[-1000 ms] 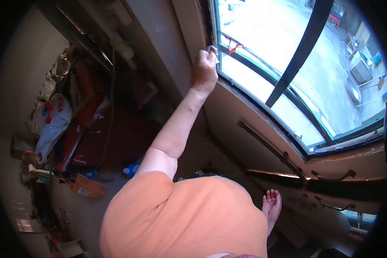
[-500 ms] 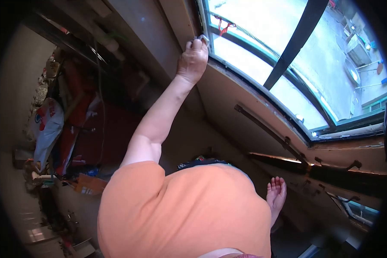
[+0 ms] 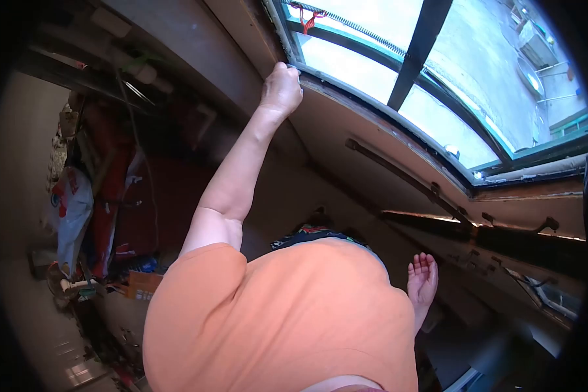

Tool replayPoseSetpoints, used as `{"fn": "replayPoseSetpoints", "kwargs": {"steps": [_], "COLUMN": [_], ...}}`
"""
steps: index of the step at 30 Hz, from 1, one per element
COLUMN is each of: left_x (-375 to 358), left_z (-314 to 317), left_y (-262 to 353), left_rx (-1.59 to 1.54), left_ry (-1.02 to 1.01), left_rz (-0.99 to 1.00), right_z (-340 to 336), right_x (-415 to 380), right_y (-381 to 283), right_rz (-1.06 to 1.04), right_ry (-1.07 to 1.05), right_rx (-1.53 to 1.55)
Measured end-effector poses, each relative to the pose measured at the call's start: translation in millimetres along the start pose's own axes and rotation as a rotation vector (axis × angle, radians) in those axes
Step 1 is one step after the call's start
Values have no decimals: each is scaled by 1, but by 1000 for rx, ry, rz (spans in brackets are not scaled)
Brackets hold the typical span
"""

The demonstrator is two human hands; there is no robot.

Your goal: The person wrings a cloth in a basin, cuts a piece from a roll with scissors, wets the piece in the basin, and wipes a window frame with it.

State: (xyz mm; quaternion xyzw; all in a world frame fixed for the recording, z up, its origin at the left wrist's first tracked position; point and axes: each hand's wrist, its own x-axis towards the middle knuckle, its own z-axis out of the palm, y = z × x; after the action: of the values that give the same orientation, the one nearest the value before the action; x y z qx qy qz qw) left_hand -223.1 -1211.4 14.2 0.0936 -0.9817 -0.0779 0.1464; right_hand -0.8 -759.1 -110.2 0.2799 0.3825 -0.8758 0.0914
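My left hand [image 3: 282, 91] is raised on an outstretched arm to the lower corner of a window frame [image 3: 366, 103]. Its fingers are curled into a fist against the frame edge, and whatever they hold is hidden. My right hand [image 3: 423, 281] hangs low beside my body with its fingers loosely apart, touching nothing. An orange shirt [image 3: 287, 313] covers my torso between the two arms.
Dark window bars [image 3: 419, 55] and a long coiled spring [image 3: 353, 26] with a red tie [image 3: 310, 23] cross the window. Below the sill runs a brown metal rail [image 3: 398, 168]. To the left hang a white printed bag [image 3: 75, 209] and a red cloth [image 3: 114, 189].
My left fist has moved slightly down along the frame, and the pale bit seen at its fingertips is now hidden. My right hand stays low. The view has shifted a little.
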Motion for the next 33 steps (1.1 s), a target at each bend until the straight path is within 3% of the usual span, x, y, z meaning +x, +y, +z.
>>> {"fn": "replayPoseSetpoints", "kwargs": {"steps": [3,6,9,11,16,23,24,27,31,33], "left_x": [-1,-23,-20,-17,-20,-54,-57,-65,-82,-90], "left_z": [-9,-11,-12,-14,14,12,12,-13,-18,-15], "left_y": [9,34,18,10,21,81,85,102,100,102], "left_rx": [-136,-382,-249,25,-115,-432,-379,-1452,-2146,-2260], "left_ry": [-91,-129,-112,-70,94,64,54,-773,-1049,-1169], "left_rz": [8,137,221,176,84,221,328,-164,-156,-158], "right_z": [1,2,1,-1,-19,1,6,31,92,122], "right_x": [-1,0,-2,-4,-12,-3,1,5,7,12], "right_y": [-1,-1,-3,-7,-5,-3,-4,-9,-15,-16], "right_rz": [6,9,-13,-35,-41,17,22,-20,-35,-32], "right_ry": [-8,-5,-18,-12,56,12,-24,-110,-200,-327], "right_rx": [-6,-12,-5,2,15,3,7,-48,-263,-355]}}
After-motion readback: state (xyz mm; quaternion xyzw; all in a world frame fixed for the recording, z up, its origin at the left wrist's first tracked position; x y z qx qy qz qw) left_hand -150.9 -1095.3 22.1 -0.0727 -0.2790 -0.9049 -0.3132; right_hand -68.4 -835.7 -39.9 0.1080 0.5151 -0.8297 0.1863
